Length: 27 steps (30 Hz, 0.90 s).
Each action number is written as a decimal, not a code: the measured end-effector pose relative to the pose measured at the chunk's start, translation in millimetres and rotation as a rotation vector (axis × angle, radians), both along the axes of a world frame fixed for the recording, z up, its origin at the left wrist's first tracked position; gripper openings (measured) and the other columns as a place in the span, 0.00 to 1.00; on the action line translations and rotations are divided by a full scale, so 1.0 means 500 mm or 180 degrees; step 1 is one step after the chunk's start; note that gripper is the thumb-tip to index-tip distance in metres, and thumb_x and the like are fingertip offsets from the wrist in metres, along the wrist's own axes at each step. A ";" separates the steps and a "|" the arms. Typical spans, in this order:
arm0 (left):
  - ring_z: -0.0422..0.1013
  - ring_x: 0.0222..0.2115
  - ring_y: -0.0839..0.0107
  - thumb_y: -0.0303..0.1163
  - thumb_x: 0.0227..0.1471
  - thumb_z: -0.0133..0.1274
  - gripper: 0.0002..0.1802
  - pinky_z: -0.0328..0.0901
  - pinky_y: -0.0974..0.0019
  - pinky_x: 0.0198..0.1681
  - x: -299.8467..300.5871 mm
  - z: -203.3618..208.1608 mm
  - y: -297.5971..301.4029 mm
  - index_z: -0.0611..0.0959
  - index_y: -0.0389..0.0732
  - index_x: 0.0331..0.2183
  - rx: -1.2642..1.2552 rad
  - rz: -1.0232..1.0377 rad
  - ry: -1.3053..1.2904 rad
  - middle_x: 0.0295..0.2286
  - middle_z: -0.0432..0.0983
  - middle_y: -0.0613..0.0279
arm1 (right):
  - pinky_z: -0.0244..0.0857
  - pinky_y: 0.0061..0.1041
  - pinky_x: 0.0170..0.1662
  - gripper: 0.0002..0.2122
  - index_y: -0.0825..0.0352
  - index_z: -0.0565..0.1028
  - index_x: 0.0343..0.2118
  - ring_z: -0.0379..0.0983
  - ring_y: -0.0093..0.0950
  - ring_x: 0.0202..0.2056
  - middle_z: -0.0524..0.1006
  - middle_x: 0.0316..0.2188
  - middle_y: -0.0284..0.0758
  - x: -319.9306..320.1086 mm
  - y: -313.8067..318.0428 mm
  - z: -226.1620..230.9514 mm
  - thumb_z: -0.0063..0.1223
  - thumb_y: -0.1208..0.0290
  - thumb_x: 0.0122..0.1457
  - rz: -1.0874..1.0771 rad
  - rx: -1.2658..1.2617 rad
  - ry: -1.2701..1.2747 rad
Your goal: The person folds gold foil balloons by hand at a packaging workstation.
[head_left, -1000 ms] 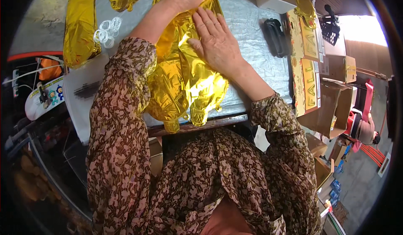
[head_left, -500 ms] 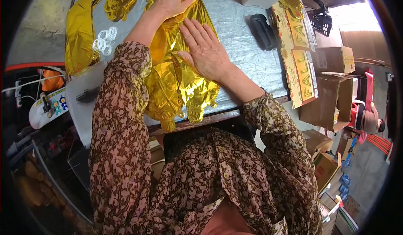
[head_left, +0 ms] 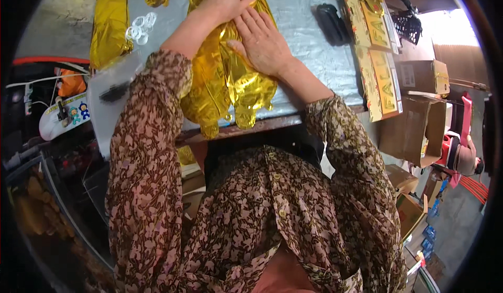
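Head view: crinkled gold foil shape (head_left: 206,86) overlapped near edge of pale blue sheeted surface (head_left: 309,65). My right hand (head_left: 264,46) lay flat on it, thumb spread; left hand (head_left: 230,1) curled, pinch unclear. Even palm pressure seemed best.

The foil pieces (head_left: 208,86) lie on the table (head_left: 310,57), overhanging its near edge. Rings (head_left: 137,31) sit off to their left; to their right there's a case (head_left: 332,25), I think, then flat packages (head_left: 385,81) at the right edge, a carton (head_left: 406,130) beyond.

My left hand (head_left: 229,1) now lower on the gold foil (head_left: 204,91), closer to the fingertips of my right hand (head_left: 264,46), a shiny yellow bit (head_left: 185,155) now showing below the desk's (head_left: 312,44) near edge
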<state>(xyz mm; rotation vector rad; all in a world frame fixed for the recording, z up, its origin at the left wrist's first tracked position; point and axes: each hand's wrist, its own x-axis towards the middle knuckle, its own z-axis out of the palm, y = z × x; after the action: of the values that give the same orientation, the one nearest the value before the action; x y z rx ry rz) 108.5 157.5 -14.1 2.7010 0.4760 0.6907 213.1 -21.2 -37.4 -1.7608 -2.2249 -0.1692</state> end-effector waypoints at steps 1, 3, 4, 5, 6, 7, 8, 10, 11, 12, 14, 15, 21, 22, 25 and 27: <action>0.79 0.46 0.49 0.39 0.58 0.61 0.17 0.72 0.54 0.52 0.000 0.002 0.010 0.88 0.39 0.44 0.0109 0.0035 0.0118 0.46 0.84 0.53 | 0.42 0.44 0.74 0.35 0.74 0.58 0.70 0.52 0.44 0.72 0.61 0.70 0.50 0.000 0.004 -0.002 0.38 0.47 0.73 0.0002 0.0085 0.0047; 0.79 0.41 0.47 0.36 0.55 0.61 0.14 0.73 0.53 0.46 0.005 0.010 -0.002 0.88 0.37 0.39 0.0021 -0.0109 0.0020 0.39 0.84 0.49 | 0.40 0.43 0.75 0.34 0.72 0.56 0.71 0.49 0.43 0.74 0.58 0.71 0.49 -0.003 -0.001 -0.006 0.35 0.47 0.74 -0.0096 0.0006 0.0006; 0.80 0.36 0.46 0.33 0.52 0.61 0.11 0.74 0.52 0.40 0.010 0.027 -0.007 0.88 0.35 0.34 -0.0018 -0.0228 -0.0096 0.33 0.83 0.45 | 0.40 0.43 0.75 0.34 0.72 0.56 0.71 0.49 0.43 0.74 0.58 0.71 0.49 -0.008 -0.011 -0.004 0.35 0.47 0.74 -0.0126 0.0003 0.0004; 0.79 0.36 0.44 0.34 0.51 0.62 0.12 0.74 0.51 0.39 0.012 0.040 -0.013 0.87 0.36 0.34 -0.0006 -0.0276 -0.0027 0.33 0.83 0.44 | 0.38 0.42 0.76 0.35 0.72 0.54 0.72 0.46 0.42 0.75 0.55 0.73 0.49 -0.015 -0.027 -0.004 0.33 0.47 0.75 -0.0080 -0.0049 0.0043; 0.79 0.36 0.44 0.34 0.51 0.62 0.12 0.74 0.51 0.39 0.004 0.042 -0.012 0.87 0.36 0.34 0.0013 -0.0269 -0.0028 0.33 0.83 0.44 | 0.36 0.42 0.76 0.35 0.72 0.51 0.73 0.43 0.42 0.76 0.52 0.74 0.49 -0.029 -0.039 0.002 0.31 0.46 0.75 0.0009 -0.0081 0.0084; 0.79 0.36 0.44 0.35 0.51 0.62 0.12 0.74 0.51 0.39 0.003 0.041 -0.011 0.88 0.36 0.35 -0.0036 -0.0304 -0.0056 0.33 0.83 0.44 | 0.31 0.41 0.77 0.36 0.73 0.48 0.74 0.37 0.41 0.77 0.46 0.75 0.49 -0.041 -0.056 0.004 0.27 0.46 0.75 0.0119 -0.0247 0.0001; 0.79 0.35 0.44 0.35 0.52 0.62 0.12 0.74 0.51 0.39 0.006 0.041 -0.007 0.88 0.36 0.35 -0.0085 -0.0341 -0.0086 0.33 0.83 0.44 | 0.31 0.41 0.77 0.36 0.74 0.47 0.73 0.36 0.42 0.77 0.46 0.76 0.50 -0.046 -0.083 0.008 0.27 0.47 0.75 0.0224 -0.0438 0.0215; 0.79 0.37 0.44 0.36 0.52 0.62 0.13 0.74 0.51 0.40 -0.001 0.042 -0.002 0.88 0.36 0.36 -0.0073 -0.0325 0.0113 0.34 0.83 0.44 | 0.32 0.41 0.77 0.35 0.74 0.47 0.73 0.36 0.43 0.76 0.45 0.75 0.51 -0.065 -0.140 0.034 0.31 0.49 0.76 0.0516 -0.0796 0.0623; 0.79 0.38 0.44 0.36 0.53 0.61 0.14 0.74 0.51 0.41 -0.009 0.044 0.003 0.88 0.36 0.37 -0.0072 -0.0298 0.0321 0.35 0.84 0.45 | 0.32 0.41 0.77 0.35 0.74 0.47 0.73 0.36 0.43 0.76 0.45 0.75 0.51 -0.068 -0.163 0.048 0.31 0.49 0.76 0.0548 -0.0781 0.0619; 0.79 0.38 0.44 0.36 0.53 0.61 0.14 0.74 0.51 0.41 -0.007 0.032 0.012 0.88 0.36 0.37 -0.0059 -0.0304 0.0304 0.35 0.84 0.45 | 0.30 0.41 0.77 0.35 0.73 0.46 0.74 0.36 0.43 0.77 0.45 0.76 0.50 -0.061 -0.190 0.063 0.32 0.49 0.75 0.0678 -0.1092 0.0932; 0.78 0.49 0.50 0.41 0.59 0.61 0.19 0.71 0.55 0.56 -0.013 -0.004 0.028 0.88 0.39 0.46 0.0475 0.0113 0.0518 0.48 0.83 0.53 | 0.39 0.41 0.77 0.31 0.75 0.57 0.71 0.46 0.44 0.75 0.56 0.72 0.51 -0.048 -0.227 0.090 0.39 0.55 0.75 0.0873 -0.1278 0.1357; 0.78 0.50 0.50 0.42 0.59 0.61 0.20 0.71 0.55 0.57 0.003 -0.003 0.028 0.87 0.39 0.47 0.0447 0.0089 0.0547 0.49 0.82 0.54 | 0.50 0.40 0.74 0.25 0.74 0.65 0.66 0.56 0.44 0.70 0.64 0.67 0.51 -0.009 -0.219 0.108 0.42 0.60 0.74 0.1133 -0.1460 0.1656; 0.78 0.49 0.50 0.42 0.59 0.61 0.20 0.72 0.55 0.56 0.006 -0.017 0.030 0.87 0.39 0.46 0.0439 0.0049 0.0492 0.49 0.82 0.53 | 0.76 0.32 0.49 0.12 0.69 0.81 0.50 0.83 0.37 0.44 0.82 0.49 0.45 0.131 -0.095 0.139 0.53 0.79 0.65 0.0116 -0.0373 0.1626; 0.78 0.48 0.50 0.42 0.59 0.61 0.19 0.72 0.55 0.55 0.002 -0.021 0.028 0.87 0.39 0.46 0.0426 0.0029 0.0380 0.48 0.83 0.53 | 0.76 0.32 0.49 0.12 0.69 0.81 0.50 0.83 0.37 0.44 0.82 0.49 0.45 0.141 -0.080 0.133 0.53 0.79 0.65 0.0131 -0.0391 0.1608; 0.78 0.48 0.50 0.42 0.58 0.60 0.19 0.72 0.55 0.55 0.001 -0.021 0.016 0.87 0.39 0.46 0.0354 0.0041 0.0267 0.48 0.83 0.53 | 0.74 0.33 0.54 0.16 0.69 0.78 0.54 0.79 0.43 0.51 0.78 0.56 0.44 0.148 -0.066 0.099 0.52 0.82 0.63 0.0152 -0.0064 0.1372; 0.78 0.48 0.50 0.42 0.58 0.60 0.20 0.72 0.54 0.54 0.002 -0.010 0.010 0.87 0.39 0.46 0.0313 0.0082 0.0295 0.48 0.83 0.53 | 0.65 0.40 0.66 0.20 0.68 0.73 0.61 0.69 0.46 0.63 0.72 0.63 0.45 0.117 -0.073 0.061 0.52 0.79 0.65 0.0529 0.0177 0.1087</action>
<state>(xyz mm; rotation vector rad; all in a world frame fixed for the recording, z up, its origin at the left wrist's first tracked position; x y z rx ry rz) 109.3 162.7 -19.0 2.8337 0.5130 0.6131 271.5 -57.7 -6.8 -1.4423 -2.0802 0.0986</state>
